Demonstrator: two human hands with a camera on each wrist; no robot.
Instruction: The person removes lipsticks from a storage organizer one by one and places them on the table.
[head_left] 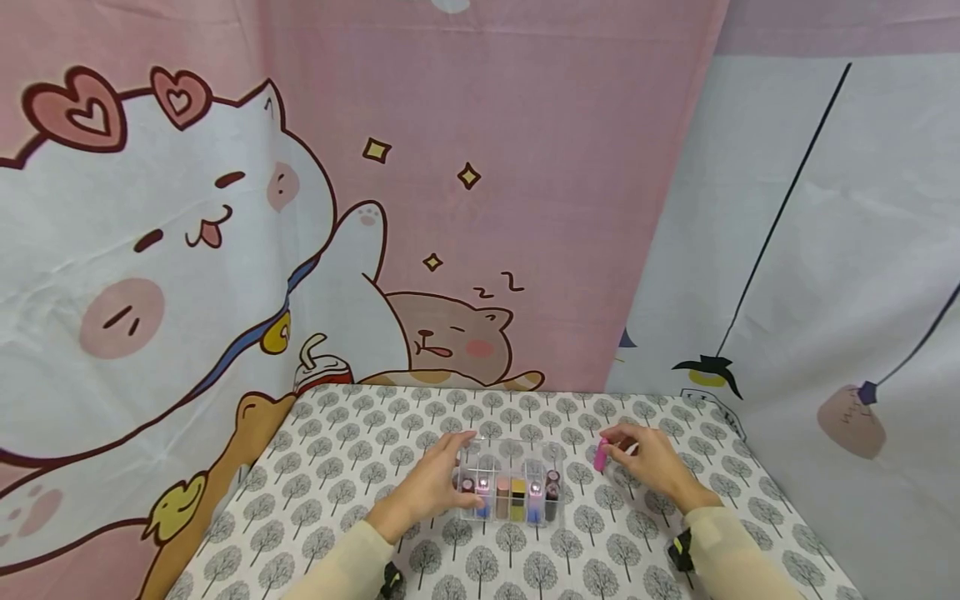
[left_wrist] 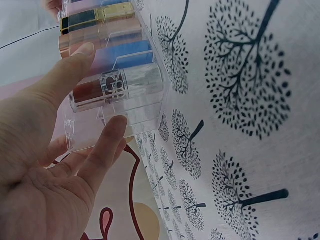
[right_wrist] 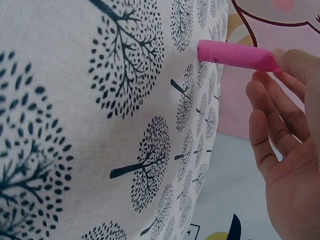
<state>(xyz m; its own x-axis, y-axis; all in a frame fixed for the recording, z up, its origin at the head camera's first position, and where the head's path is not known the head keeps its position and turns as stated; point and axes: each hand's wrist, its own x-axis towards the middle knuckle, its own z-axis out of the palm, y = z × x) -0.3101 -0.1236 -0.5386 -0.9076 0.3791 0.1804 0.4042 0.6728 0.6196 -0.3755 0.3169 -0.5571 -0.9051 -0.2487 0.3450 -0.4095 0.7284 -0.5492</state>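
A clear plastic lipstick organizer [head_left: 512, 450] stands on the table, with several lipsticks upright in its compartments. My left hand [head_left: 429, 485] grips its left side, thumb over the front near a blue-based tube and fingers around the side wall. In the left wrist view, a dark red lipstick [left_wrist: 89, 94] with a clear base sits close to the thumb and fingers. To the right of the organizer, my right hand [head_left: 651, 458] pinches the top of a bright pink lipstick tube [right_wrist: 232, 54] between thumb and forefinger. The tube is upright, its lower end at or very near the cloth.
A white cloth with grey tree prints [head_left: 337, 467] covers the table. Behind it hangs a pink and white curtain [head_left: 555, 208] with cartoon animals, meeting the table's back edge. Another pale curtain [head_left: 840, 250] runs along the right side.
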